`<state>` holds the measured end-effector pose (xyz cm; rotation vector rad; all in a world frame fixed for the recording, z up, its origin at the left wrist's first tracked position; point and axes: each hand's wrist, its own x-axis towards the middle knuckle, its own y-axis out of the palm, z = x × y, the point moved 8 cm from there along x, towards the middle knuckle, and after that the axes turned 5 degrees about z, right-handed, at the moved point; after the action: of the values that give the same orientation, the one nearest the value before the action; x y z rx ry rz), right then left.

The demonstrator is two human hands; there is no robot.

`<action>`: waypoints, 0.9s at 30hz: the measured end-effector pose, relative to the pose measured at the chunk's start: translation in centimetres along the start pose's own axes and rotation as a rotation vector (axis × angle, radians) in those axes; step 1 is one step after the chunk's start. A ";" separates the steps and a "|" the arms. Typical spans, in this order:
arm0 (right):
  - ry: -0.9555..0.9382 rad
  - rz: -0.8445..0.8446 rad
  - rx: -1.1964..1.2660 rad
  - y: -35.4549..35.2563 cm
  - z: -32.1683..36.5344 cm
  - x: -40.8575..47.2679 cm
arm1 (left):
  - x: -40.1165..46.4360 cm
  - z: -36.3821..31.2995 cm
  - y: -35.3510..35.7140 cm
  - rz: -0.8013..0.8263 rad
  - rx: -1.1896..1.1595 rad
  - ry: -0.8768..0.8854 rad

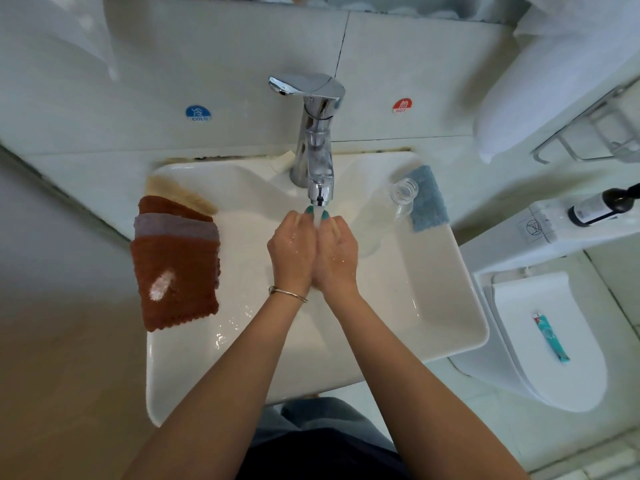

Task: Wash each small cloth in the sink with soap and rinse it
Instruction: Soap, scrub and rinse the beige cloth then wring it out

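Water runs from the chrome faucet into the white sink. My left hand and my right hand are side by side under the stream, wet, fingers straight, holding nothing. A stack of small cloths hangs over the sink's left rim: a brown cloth with a pale patch on top, a lilac cloth under it, and a beige cloth at the back. A blue cloth lies on the right rim.
A clear empty bottle lies on the right rim beside the blue cloth. A white toilet with a teal tube on its lid stands to the right. A dark pump bottle sits on a shelf. Cold and hot stickers mark the wall.
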<state>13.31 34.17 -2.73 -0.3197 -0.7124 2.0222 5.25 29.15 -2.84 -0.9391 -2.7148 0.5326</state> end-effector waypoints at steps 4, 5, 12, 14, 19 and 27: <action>0.050 0.076 -0.314 1.2 -0.7 1.2 | 0.3 1.6 0.0 -0.023 -0.216 -0.177; 0.062 0.151 -0.285 1.7 -0.5 1.4 | 0.2 2.2 0.1 -0.018 -0.275 -0.264; 0.361 0.204 0.466 0.6 -1.4 -0.8 | -1.4 3.1 -0.5 0.147 -0.357 -0.441; 0.358 0.206 0.559 0.6 -1.9 -1.4 | -1.8 3.1 -0.4 0.247 -0.361 -0.423; 0.369 0.140 0.553 0.3 -2.5 -2.1 | -2.1 2.4 -1.4 0.193 -0.398 -0.324; 0.268 0.184 0.613 -1.3 -2.8 -3.5 | -2.3 2.6 -0.9 0.312 -0.340 -0.381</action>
<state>17.43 32.72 -4.37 -0.2891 0.1188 2.2016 5.71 26.35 -5.02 -1.5022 -3.0798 0.3312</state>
